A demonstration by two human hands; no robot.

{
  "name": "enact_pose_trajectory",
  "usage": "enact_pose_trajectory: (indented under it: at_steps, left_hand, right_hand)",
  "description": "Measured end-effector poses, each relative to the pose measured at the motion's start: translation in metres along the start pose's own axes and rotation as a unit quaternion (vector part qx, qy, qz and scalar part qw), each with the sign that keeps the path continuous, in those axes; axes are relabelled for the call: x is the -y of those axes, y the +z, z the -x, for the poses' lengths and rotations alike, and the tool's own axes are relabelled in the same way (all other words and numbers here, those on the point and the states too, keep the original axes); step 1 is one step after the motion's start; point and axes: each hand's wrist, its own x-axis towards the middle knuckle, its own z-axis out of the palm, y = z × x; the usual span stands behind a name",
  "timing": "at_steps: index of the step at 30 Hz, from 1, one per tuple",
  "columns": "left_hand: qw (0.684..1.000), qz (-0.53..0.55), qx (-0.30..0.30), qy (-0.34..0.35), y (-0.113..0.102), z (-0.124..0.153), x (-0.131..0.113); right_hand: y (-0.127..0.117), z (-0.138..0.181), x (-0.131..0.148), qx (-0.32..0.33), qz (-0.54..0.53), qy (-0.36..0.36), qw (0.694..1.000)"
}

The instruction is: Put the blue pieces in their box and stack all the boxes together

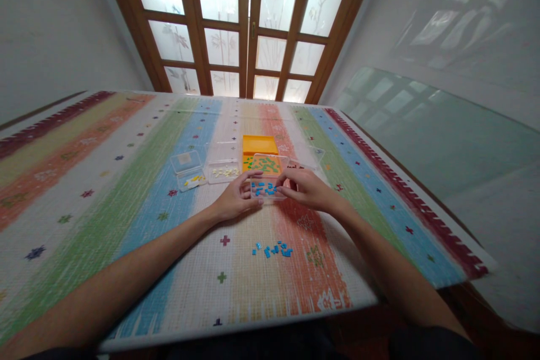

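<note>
Pieces of blue sit inside the clear box. The left hand grasps the left side of this box with its fingers. The right hand is at its right side, and I cannot tell if those fingers pinch a piece. More blue bits lie on the desk, in front of the clear box. An orange box is behind it.

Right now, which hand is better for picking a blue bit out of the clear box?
Probably the right hand: its fingertips are close together by the blue pieces in the clear box. The left hand seems busy holding the box's left side.
</note>
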Motion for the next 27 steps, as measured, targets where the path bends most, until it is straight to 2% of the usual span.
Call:
enact_pose_trajectory:
  at_steps: [5,9,18,22,27]
  left_hand:
    - [1.0,-0.001,-0.008,-0.005,0.001,-0.001,-0.001]
    - [1.0,-0.003,-0.009,-0.003,0.002,0.0,-0.001]
    - [1.0,0.006,0.002,-0.007,0.001,0.0,-0.001]
    - [1.0,0.005,-0.002,-0.001,0.0,-0.001,0.0]
    - [1.0,0.001,0.005,-0.002,-0.001,0.0,0.001]
  right_hand:
    - [0.004,-0.006,-0.005,-0.031,0.009,0.017,0.999]
    - [0.008,-0.008,-0.007,-0.045,0.098,0.052,0.993]
    - [0.015,-0.012,0.003,0.023,0.232,0.117,0.965]
    - [0.016,-0.014,0.005,0.037,0.243,0.126,0.961]
    - [0.016,-0.01,-0.001,0.008,0.216,0.101,0.971]
